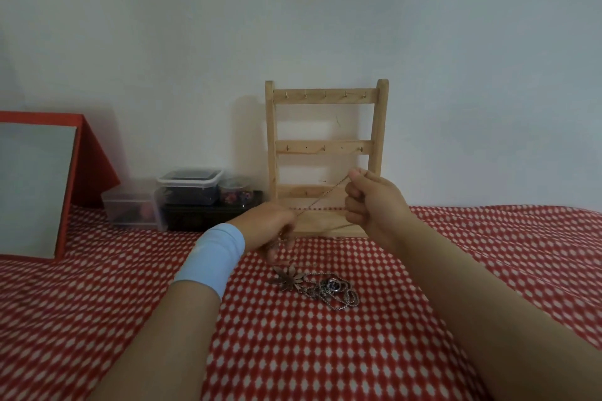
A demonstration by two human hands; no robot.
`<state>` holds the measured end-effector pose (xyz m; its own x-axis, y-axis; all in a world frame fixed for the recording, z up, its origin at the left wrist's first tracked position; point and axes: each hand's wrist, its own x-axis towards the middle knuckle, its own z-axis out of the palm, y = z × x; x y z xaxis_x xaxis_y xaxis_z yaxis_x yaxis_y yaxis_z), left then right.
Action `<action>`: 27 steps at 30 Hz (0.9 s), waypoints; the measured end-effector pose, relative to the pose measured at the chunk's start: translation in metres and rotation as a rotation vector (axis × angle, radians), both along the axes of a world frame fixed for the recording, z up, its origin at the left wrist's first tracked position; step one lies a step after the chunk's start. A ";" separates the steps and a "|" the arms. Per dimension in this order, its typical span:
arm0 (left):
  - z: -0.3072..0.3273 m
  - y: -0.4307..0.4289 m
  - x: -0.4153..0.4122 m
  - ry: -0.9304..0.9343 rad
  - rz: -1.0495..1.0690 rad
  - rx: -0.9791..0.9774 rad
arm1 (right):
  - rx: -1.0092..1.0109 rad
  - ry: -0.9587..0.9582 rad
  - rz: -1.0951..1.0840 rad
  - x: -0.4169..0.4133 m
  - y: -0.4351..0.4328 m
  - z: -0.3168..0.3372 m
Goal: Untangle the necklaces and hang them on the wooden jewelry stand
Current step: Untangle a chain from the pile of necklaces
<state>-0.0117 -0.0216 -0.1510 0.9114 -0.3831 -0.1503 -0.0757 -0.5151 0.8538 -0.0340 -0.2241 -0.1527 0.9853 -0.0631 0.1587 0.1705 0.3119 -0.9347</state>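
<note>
Pinching chain (321, 199) in left hand (267, 225) and right hand (374, 202) grip, tubs (130, 210) holding colourful bits (236, 197)

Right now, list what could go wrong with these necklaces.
The chain is pulled taut between the left hand and right hand; a harder pull could tighten knots or snap it.
It seems to trail toward the tangled pile on the bedspread, so lifting may drag that along.
The wooden stand sits just behind the hands; a jerk might knock it.

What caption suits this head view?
Left hand and right hand pull a chain taut before the wooden stand, tangled necklaces below.
</note>
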 end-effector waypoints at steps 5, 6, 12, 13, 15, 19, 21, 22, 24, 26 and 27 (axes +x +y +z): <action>0.001 0.017 0.000 0.175 -0.006 -0.186 | -0.178 0.047 -0.197 0.001 -0.005 0.002; 0.001 0.018 0.002 0.172 0.003 -0.220 | -0.288 0.077 -0.236 0.003 -0.005 0.000; 0.003 0.015 0.001 0.197 -0.061 -0.374 | -1.245 0.095 -0.286 0.002 -0.005 -0.012; 0.002 0.015 0.000 0.202 -0.083 -0.380 | -1.403 0.140 -0.250 0.002 -0.005 -0.014; 0.003 0.013 -0.002 0.209 -0.139 -0.368 | -1.645 0.149 -0.194 0.001 -0.002 -0.017; 0.004 0.009 -0.002 0.219 -0.232 -0.323 | -1.259 -0.146 -0.080 -0.007 0.011 -0.013; 0.004 0.006 -0.004 0.182 -0.237 -0.281 | -0.843 -0.114 0.167 -0.009 0.016 -0.009; 0.004 0.005 -0.005 0.162 -0.236 -0.269 | -0.761 -0.088 0.245 -0.009 0.017 -0.009; 0.004 0.005 -0.006 0.124 -0.221 -0.261 | -0.743 -0.045 0.301 -0.008 0.016 -0.010; 0.004 0.007 -0.004 0.103 -0.177 -0.260 | -0.792 -0.014 0.254 -0.008 0.012 -0.011; 0.004 0.009 -0.003 0.101 -0.156 -0.257 | -0.813 -0.011 0.216 -0.008 0.010 -0.010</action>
